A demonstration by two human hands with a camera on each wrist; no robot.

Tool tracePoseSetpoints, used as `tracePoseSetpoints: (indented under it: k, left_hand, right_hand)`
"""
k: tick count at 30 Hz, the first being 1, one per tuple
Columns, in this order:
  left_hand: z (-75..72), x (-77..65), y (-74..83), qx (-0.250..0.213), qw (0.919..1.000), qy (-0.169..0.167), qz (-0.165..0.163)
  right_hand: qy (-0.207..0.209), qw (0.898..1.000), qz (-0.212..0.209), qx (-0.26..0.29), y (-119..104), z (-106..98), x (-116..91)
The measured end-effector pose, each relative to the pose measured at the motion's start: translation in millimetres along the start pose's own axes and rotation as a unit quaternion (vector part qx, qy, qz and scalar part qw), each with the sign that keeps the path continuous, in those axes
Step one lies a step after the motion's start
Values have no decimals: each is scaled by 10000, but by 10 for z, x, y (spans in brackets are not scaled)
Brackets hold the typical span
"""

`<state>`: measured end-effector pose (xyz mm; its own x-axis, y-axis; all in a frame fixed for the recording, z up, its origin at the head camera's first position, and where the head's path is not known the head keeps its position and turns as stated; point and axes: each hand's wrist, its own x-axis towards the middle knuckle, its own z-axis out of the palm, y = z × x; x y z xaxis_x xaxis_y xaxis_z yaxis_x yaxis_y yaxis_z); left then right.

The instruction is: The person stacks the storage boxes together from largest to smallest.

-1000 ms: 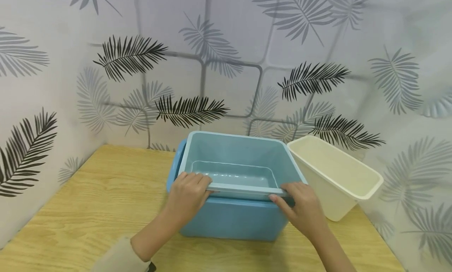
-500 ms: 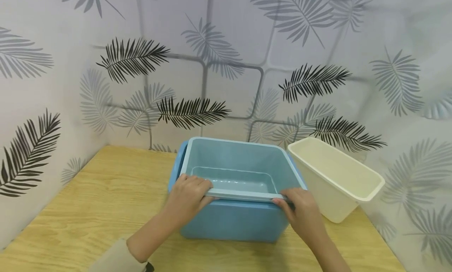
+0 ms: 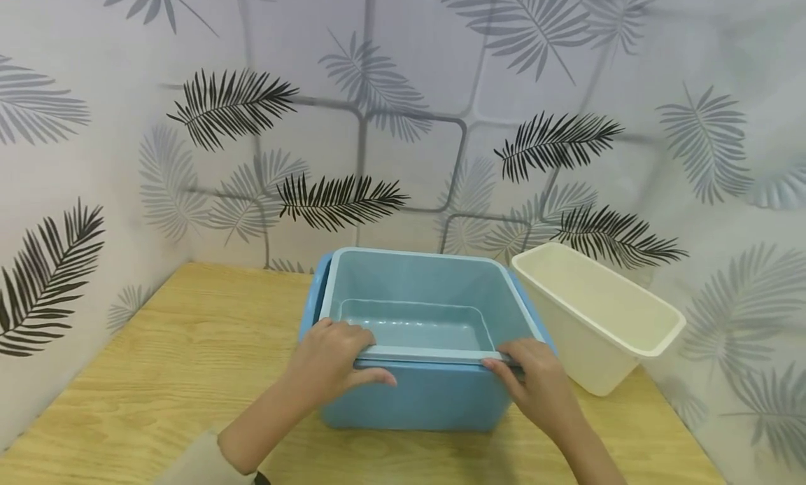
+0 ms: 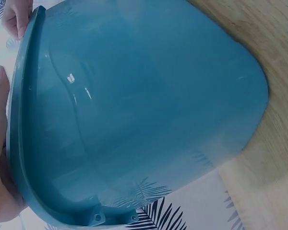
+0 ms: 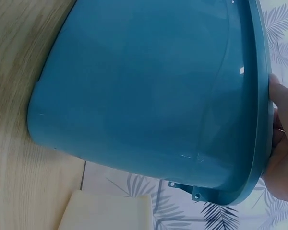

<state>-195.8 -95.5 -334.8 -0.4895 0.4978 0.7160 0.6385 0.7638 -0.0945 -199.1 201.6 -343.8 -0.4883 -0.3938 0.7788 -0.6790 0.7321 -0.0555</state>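
A pale grey-blue plastic bin [image 3: 422, 280] sits nested inside a deeper blue bin [image 3: 415, 402], in the middle of the table in the head view. Its rim stands slightly above the outer bin's rim. My left hand [image 3: 329, 355] has its fingers over the inner bin's front left rim, with the thumb stretched out in front. At the front right corner, my right hand [image 3: 535, 373] grips the same rim, thumb on the near side. Both wrist views show mostly the outer bin's smooth wall [image 4: 144, 91], with my right hand [image 5: 284, 139] at its rim in the right one.
A cream bin [image 3: 585, 331] stands tilted at the right, close to the blue bins. The wood-grain table [image 3: 189, 359] ends at a wall [image 3: 415, 65] with a leaf pattern behind. Small lugs [image 5: 196, 192] stick out under the outer bin's rim.
The inner bin has sunk lower into the blue bin, its rim moving down with both hands. My left thumb has come away from under the rim and now points outward.
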Motion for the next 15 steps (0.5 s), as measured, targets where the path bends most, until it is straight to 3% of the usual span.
tracePoseSetpoints:
  k: [5, 15]
  left_hand:
    - [21, -17, -11, -46, 9997, 217, 114]
    - [64, -41, -96, -49, 9966, 745, 334]
  right_hand:
    - [-170, 9997, 179, 74, 14, 3, -10]
    - [-37, 9998, 180, 63, -33, 43, 16]
